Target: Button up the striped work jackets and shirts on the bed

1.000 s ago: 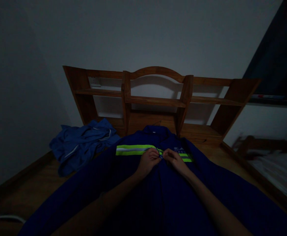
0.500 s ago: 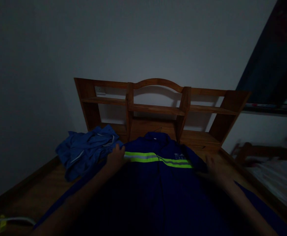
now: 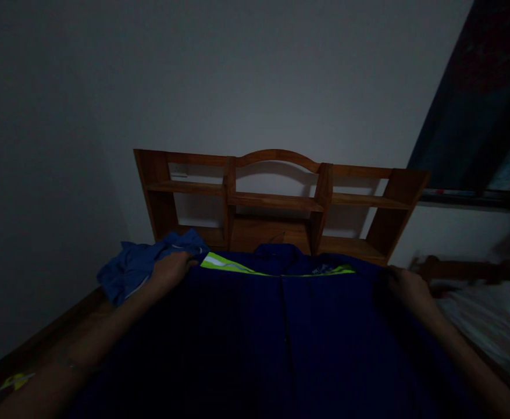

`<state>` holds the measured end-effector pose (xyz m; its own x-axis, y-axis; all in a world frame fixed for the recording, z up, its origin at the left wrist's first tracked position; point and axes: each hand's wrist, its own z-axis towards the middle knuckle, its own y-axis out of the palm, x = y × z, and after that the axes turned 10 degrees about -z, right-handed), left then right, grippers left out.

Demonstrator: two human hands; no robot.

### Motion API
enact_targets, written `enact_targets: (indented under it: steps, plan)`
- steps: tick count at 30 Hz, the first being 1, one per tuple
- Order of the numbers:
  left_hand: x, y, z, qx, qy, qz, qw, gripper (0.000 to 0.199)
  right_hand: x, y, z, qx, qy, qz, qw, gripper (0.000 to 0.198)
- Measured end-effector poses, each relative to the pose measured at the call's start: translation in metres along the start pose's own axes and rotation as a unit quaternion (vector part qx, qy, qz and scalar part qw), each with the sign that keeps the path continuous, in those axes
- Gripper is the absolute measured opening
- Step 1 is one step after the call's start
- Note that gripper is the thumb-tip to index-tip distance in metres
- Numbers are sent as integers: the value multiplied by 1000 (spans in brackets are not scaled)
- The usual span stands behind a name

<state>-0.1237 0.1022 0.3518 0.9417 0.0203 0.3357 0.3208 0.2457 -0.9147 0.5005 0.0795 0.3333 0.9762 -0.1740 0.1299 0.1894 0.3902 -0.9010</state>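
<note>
My hands have moved from the jacket's middle to its sides, left hand (image 3: 173,271) and right hand (image 3: 412,288) well apart, fingers clamped on its edges. The dark blue jacket (image 3: 246,331) spreads before me over a brown surface (image 3: 89,320), smooth cloth partly covering its yellow-green stripe (image 3: 226,265). Beyond stand wooden shelves (image 3: 276,201), with crumpled lighter-blue clothing (image 3: 126,269) nearby.

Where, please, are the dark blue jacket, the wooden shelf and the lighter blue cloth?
Dark blue jacket (image 3: 255,314), head view: on its front.
Wooden shelf (image 3: 276,202), head view: on the middle board.
Lighter blue cloth (image 3: 138,265), head view: on its crumpled middle.
</note>
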Motion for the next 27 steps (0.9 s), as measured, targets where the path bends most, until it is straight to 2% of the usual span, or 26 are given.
enact_targets:
  steps: [3,6,10,12,15,17,20,22,23,25,27]
  plan:
    - [8,-9,23,52,7,42,998,41,-7,-7,41,74,15,-11,997,29]
    - [18,-6,49,109,2,48,993,40,-25,-8,76,126,48,-10,991,31]
    - [25,22,69,152,-13,34,988,38,-52,9,97,103,62,17,993,36]
    - [24,43,66,146,-35,30,988,39,-64,23,92,63,39,27,997,41]
    - [20,66,50,134,-29,43,990,42,-78,34,66,12,19,27,999,64]
    - [23,69,36,144,1,68,987,48,-88,28,42,27,35,2,999,76]
    - [45,61,16,164,53,80,982,45,-110,-3,4,88,26,-29,995,76]
    - [74,60,2,140,124,34,982,36,-132,-27,-18,113,-21,-10,993,67]
    - [90,65,-5,106,175,-4,979,33,-145,-38,-27,118,-50,12,992,61]
    - [121,83,-18,-4,274,-91,957,27,-172,-50,-42,105,-134,81,982,50]
    - [144,110,-28,-121,301,-168,931,19,-198,-48,-53,49,-238,165,956,40]
